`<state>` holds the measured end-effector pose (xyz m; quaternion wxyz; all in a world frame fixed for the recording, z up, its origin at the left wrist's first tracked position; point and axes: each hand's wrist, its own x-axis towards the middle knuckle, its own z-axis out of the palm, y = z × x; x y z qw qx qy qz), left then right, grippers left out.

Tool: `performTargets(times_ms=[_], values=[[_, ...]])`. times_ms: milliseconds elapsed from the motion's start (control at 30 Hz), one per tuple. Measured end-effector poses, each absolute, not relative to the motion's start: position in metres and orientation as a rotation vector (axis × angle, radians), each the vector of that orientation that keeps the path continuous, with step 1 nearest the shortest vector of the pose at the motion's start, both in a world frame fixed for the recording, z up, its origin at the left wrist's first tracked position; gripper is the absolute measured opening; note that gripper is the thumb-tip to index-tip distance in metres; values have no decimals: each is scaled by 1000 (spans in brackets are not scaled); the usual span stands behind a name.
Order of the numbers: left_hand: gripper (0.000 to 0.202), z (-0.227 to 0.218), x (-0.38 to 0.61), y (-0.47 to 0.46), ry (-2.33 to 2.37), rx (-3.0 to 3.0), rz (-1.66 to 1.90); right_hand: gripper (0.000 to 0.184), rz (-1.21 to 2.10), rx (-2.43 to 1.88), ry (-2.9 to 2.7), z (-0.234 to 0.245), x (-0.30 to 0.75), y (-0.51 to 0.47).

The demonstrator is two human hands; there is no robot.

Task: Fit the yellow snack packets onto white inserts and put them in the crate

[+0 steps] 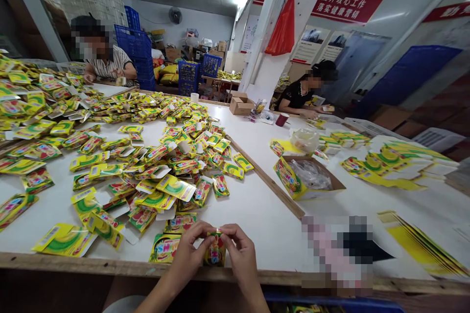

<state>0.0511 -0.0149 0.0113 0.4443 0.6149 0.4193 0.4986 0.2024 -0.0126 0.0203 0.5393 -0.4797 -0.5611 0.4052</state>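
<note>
A small yellow-and-green printed carton (214, 253) stands at the table's near edge, between my two hands. My left hand (191, 247) pinches its upper left with thumb and index finger. On the other side, my right hand (240, 250) has its thumb and fingertips closed at the carton's top right. The fingertips cover part of the carton's top, so I cannot tell how its flap lies. Another flat-lying carton (163, 248) is just left of my left hand. Behind it spreads a large heap of similar cartons (176, 188), several with white flaps standing up.
A wooden strip (266, 178) runs across the white table (257, 234). To its right are an open box with clear plastic (308, 178), stacked flat cartons (396, 164) and yellow sheets (422, 244). Two people (110, 61) work across the table. A blue crate (330, 303) sits below the edge.
</note>
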Motion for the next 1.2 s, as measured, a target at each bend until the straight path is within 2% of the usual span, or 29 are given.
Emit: performTargets(times_ms=[100,167,267,333,433,600,700,800,933,1100,1200], values=[[31,9,51,-19,1044,1467,1233,15,790,-1204,-1395,46,233,-28],[34,9,50,-20,1075,1417,1226,16,713,-1337,-1445,70,274,-43],[31,11,52,-19,1133,1401,1199,16,837,-1613,-1662,99,339,-60],[41,12,54,-18,1140,1394,1201,22,792,-1703,-1656,106,361,-58],[49,10,56,-19,1159,1377,1211,31,608,-1627,-1469,92,342,-26],[23,8,53,-21,1221,1509,1157,33,514,-1498,-1398,38,242,65],[19,10,52,-21,1229,1594,1149,27,491,-1479,-1404,17,198,103],[19,10,53,-20,1226,1624,1150,34,485,-1473,-1398,10,184,118],[24,5,54,-16,1236,1511,1217,33,563,-1465,-1393,10,198,94],[50,0,56,-10,1205,1237,1398,52,679,-1400,-1351,9,209,13],[55,3,56,-11,1089,1160,1390,58,774,-1405,-1421,6,203,-25]])
